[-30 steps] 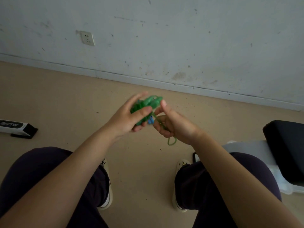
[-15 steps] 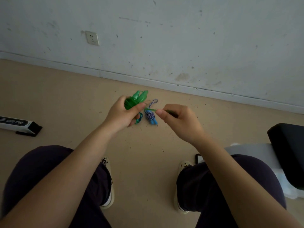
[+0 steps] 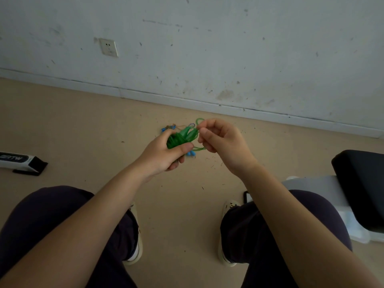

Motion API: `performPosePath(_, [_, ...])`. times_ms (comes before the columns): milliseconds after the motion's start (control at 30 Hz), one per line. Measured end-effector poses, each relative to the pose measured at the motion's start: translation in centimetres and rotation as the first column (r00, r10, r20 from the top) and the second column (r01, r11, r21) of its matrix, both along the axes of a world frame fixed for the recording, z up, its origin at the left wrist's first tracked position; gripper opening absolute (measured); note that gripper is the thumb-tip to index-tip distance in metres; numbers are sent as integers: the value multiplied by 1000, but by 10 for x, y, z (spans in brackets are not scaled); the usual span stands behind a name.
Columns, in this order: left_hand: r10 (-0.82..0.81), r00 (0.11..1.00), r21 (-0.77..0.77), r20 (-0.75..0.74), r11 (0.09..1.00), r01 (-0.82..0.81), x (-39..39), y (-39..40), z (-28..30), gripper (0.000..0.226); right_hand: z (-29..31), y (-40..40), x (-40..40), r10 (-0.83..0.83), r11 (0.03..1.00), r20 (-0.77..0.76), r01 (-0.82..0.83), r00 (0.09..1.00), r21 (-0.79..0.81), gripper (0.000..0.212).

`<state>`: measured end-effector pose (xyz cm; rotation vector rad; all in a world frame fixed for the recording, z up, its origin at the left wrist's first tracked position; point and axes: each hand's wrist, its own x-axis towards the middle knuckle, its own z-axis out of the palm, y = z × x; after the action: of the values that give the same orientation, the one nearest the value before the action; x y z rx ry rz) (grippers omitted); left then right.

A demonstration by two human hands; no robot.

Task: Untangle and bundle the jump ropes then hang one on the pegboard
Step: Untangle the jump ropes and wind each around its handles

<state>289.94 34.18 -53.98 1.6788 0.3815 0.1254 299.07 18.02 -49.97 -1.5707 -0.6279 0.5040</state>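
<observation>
Head view looks down past my two knees at a tan floor [image 3: 83,125] and a scuffed white wall [image 3: 228,48]. At mid-frame my left hand [image 3: 164,154] grips the green jump rope [image 3: 182,138], fingers and thumb curled round its coiled bundle, the two green handles sticking up toward the upper right. My right hand [image 3: 222,142], just beside it, pinches the loose green cord between thumb and forefinger; a small loop of cord shows above those fingers and another strand runs below them back to the bundle. Behind the hands, on the floor, lies a second rope with blue handles [image 3: 169,128], mostly hidden. A wall socket [image 3: 109,47] sits at upper left. At the left edge lies a white and black box [image 3: 20,161]. At the right edge I see a black cushion [image 3: 361,183] on a white container [image 3: 324,190].
</observation>
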Motion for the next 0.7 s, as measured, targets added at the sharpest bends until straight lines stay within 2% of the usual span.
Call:
performPosePath(133, [-10,1000,-33,23,999,10,-3,2,1,28,-1,0,-1,-31,997,38,33,999,-68,18])
performPosePath(300, [-21,999,-112,40,993,25,-2,-1,3,43,-7,3,-1,-37,984,175,67,984,-166,23])
performPosePath(500, [-32,998,-207,49,977,41,-1,1,0,52,-7,7,-2,-101,978,230,139,968,-158,18])
performPosePath(700, [-53,997,-280,50,958,65,1,2,0,37,-4,8,-7,-59,982,228,97,972,-160,13])
